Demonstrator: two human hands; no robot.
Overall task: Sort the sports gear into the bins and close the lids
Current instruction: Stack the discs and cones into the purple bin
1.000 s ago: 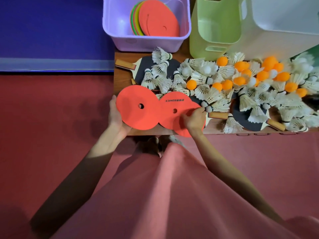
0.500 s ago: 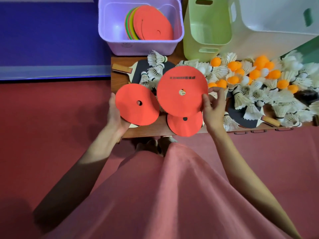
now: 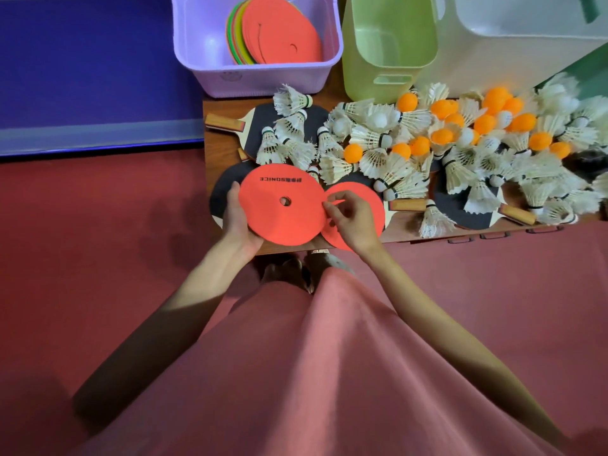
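The person wears a long pink skirt (image 3: 329, 373) of smooth cloth that hangs in soft folds, both arms are bare with no sleeves, and the left hand (image 3: 238, 218) and right hand (image 3: 353, 222) have no gloves or rings.

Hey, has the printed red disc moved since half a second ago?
Yes. The printed red disc has shifted left and toward the table's near edge, now stacked in the left hand, off the shuttlecock pile.

White bin (image 3: 513, 44) cut off top and right; second disc (image 3: 368, 199) partly behind right hand (image 3: 353, 222).
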